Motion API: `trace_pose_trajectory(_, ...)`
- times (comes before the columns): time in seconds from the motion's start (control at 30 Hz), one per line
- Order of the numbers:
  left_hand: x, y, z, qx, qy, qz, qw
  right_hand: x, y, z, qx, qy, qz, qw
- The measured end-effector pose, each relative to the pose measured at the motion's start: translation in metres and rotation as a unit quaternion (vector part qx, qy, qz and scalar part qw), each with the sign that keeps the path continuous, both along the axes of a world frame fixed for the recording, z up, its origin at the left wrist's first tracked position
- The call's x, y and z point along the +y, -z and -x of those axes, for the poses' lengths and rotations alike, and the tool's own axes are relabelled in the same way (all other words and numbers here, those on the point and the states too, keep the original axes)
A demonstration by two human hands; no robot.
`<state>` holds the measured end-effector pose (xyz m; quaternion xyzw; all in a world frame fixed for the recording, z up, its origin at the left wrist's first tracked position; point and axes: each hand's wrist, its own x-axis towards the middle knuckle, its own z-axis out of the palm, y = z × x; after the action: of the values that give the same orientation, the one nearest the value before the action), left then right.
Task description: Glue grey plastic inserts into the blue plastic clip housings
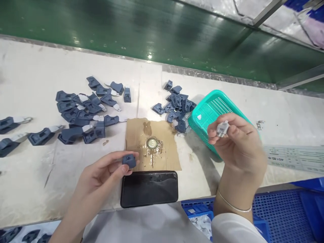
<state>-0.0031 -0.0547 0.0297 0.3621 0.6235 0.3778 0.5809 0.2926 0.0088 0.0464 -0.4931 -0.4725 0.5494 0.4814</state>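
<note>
Our left hand [101,177] pinches a dark part [129,161] between thumb and fingers; our right hand [239,145], raised over the green basket [217,94], pinches a small pale piece [222,129]. Just beyond the left hand, wet drops surround a cap [152,143] on the cardboard [167,162]. If we dip that hand, our fingers could smear the liquid onto the part, or drip it on the phone [149,189] beside them.

Dark blue part [129,161] and light-grey piece [222,129], both raised.
</note>
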Motion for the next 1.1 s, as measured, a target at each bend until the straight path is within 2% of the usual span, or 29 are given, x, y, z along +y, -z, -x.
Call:
trace_pose_trajectory(0.13,0.001,0.010,0.002,-0.017,0.012,-0.010,1.000,0.000,0.003,0.024,0.047,-0.034,0.025,0.998)
trace_pose_trajectory(0.23,0.001,0.020,0.006,-0.029,0.038,-0.057,0.997,-0.001,0.008,0.032,0.026,-0.058,0.021,0.998)
trace_pose_trajectory(0.4,0.000,0.032,0.010,-0.016,0.061,-0.113,0.992,-0.004,0.015,0.037,0.004,-0.115,0.073,0.991)
trace_pose_trajectory(0.53,-0.001,0.036,0.011,-0.016,0.069,-0.136,0.988,-0.006,0.021,0.043,0.000,-0.104,0.079,0.991)
trace_pose_trajectory(0.67,0.001,0.037,0.010,-0.015,0.079,-0.140,0.987,-0.008,0.028,0.051,-0.119,-0.077,0.030,0.989)
trace_pose_trajectory(0.8,0.006,0.035,0.003,0.010,0.077,-0.174,0.982,-0.010,0.030,0.061,-0.276,-0.118,-0.094,0.949)
trace_pose_trajectory(0.93,0.005,0.032,-0.005,0.010,0.063,-0.139,0.988,-0.010,0.032,0.072,-0.359,-0.187,-0.226,0.886)
trace_pose_trajectory(1.03,0.002,0.032,-0.008,0.049,0.061,-0.132,0.988,-0.010,0.037,0.075,-0.403,-0.213,-0.259,0.852)
trace_pose_trajectory(1.1,0.001,0.031,-0.009,0.077,0.065,-0.138,0.985,-0.011,0.040,0.075,-0.413,-0.223,-0.267,0.842)
